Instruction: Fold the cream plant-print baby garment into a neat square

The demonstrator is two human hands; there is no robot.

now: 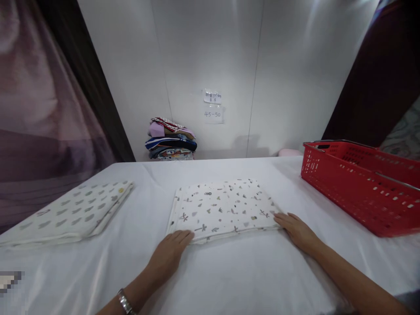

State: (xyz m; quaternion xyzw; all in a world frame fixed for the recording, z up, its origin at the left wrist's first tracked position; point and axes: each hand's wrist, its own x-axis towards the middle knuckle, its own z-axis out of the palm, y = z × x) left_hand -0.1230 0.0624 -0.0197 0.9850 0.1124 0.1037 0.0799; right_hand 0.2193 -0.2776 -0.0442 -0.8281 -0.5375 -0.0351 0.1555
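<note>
I see a folded white cloth (pixel 223 208), small grey motifs; left hand (pixel 170 256) and right hand (pixel 297 229) rest flat, open, at its near corners, gripping nothing. Wall note (pixel 213 114) reads "45-50".

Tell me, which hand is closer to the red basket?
The right hand. It rests at the folded cloth's right corner, on the side where the red basket stands; the left hand is farther away.

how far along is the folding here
Done: one folded cloth with grey spots lies flat at the table's left side. In hand: the left hand and right hand rest flat at the near corners of a folded patterned cloth, which already looks squared up. Left: hard to tell; the red basket's inside is hidden, and a stack of clothes sits by the wall.
</note>
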